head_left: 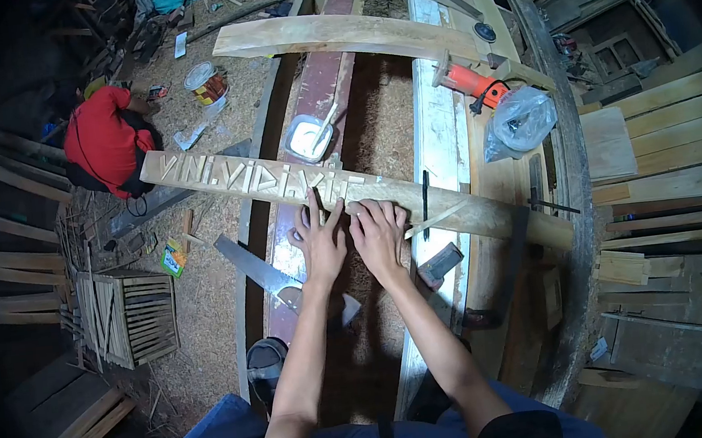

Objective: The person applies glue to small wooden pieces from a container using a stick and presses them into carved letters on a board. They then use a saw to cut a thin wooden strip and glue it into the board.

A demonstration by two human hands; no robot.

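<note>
A long wooden plank [485, 210] lies across the bench beams, with pale wooden letters [237, 175] standing along its left half, reading roughly "VINI.VIDI.VIC". My left hand [319, 243] has its fingers stretched and apart, the tips touching the plank's near edge by the last letters. Beside it, my right hand [376, 232] rests on the plank with bent fingers drawn together; whatever its fingertips may pinch is hidden. Just right of that hand lies a thin wood strip [436, 219] near a dark slim rod [426, 203]. Behind the letters stands a tub of white paste [309, 138] with a stick in it.
A handsaw [259, 270] lies left of my hands, and a dark block [442, 265] sits to the right. Farther back are an orange angle grinder [473, 85], a plastic bag [519, 122] and a curved board [341, 32]. A person in red [106, 137] crouches at the left.
</note>
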